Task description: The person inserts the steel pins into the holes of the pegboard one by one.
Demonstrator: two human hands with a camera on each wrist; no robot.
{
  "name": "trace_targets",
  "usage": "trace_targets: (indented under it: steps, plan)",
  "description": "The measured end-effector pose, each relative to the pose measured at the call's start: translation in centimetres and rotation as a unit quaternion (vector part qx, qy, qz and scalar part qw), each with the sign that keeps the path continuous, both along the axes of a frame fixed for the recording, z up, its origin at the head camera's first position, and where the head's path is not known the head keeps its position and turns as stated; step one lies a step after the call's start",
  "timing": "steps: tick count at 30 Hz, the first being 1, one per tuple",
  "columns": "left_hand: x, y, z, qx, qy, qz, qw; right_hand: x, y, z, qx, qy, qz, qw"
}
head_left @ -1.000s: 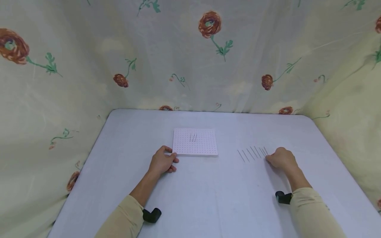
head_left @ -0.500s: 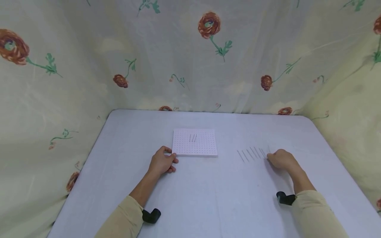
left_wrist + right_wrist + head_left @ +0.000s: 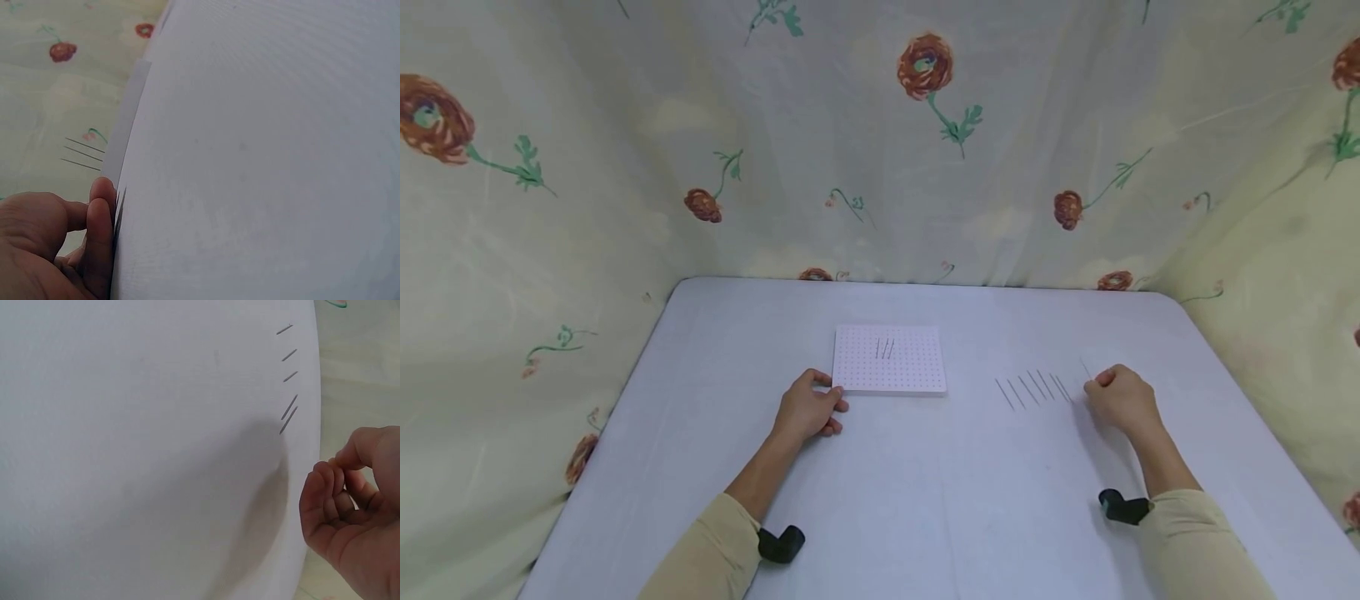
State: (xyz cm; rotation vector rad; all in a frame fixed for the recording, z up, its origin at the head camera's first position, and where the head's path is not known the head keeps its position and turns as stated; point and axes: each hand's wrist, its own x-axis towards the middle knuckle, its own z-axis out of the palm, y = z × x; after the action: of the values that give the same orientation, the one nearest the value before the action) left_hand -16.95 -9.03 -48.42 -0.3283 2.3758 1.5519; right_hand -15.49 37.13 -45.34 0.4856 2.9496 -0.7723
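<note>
Judging by its thinness, we expect the one needle [image 3: 1086, 369] jutting forward from our right hand [image 3: 1123, 402], pinched tightly between thumb and fingers, to be light, stiff and slippery, best held near one end. Our left hand [image 3: 808, 408], fingers partly curled, grips the nearest corner of one pegboard [image 3: 917, 372], three standing needles [image 3: 84, 154] just beyond it; five loose needles [image 3: 289, 355] show left of our right hand.

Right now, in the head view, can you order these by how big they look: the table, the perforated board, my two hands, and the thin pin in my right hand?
1. Table
2. Perforated board
3. Left hand and right hand: too alike to rank
4. Thin pin
</note>
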Motion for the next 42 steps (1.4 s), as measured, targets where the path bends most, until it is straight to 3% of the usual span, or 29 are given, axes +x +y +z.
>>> trace_targets:
  steps: [8, 13, 23, 30, 38, 42]
  plan:
    - [0.0, 0.1, -0.1, 0.001, 0.003, 0.000, 1.0000, -0.5, -1.1, 0.7, -0.024, 0.060, -0.002, 0.9979]
    - [0.1, 0.0, -0.1, 0.007, 0.004, 0.000, 1.0000, -0.8, -1.6, 0.7, -0.042, 0.050, -0.008, 0.9978]
    - [0.2, 0.1, -0.2, -0.002, 0.000, -0.002, 1.0000, -0.8, -2.4, 0.4, -0.097, 0.057, -0.061, 0.9918]
    - [0.1, 0.0, 0.0, 0.001, 0.002, 0.003, 1.0000, -1.5, -3.6, 1.2, -0.201, 0.089, -0.077, 0.9724]
    - [0.1, 0.0, 0.1, 0.001, 0.001, 0.001, 1.0000, -2.2, -5.5, 1.7, -0.237, 0.156, -0.077, 0.9557]
    - [0.0, 0.1, 0.2, -0.002, 0.001, 0.001, 1.0000, -2.3, -6.3, 2.0, -0.241, 0.173, -0.064, 0.9529]
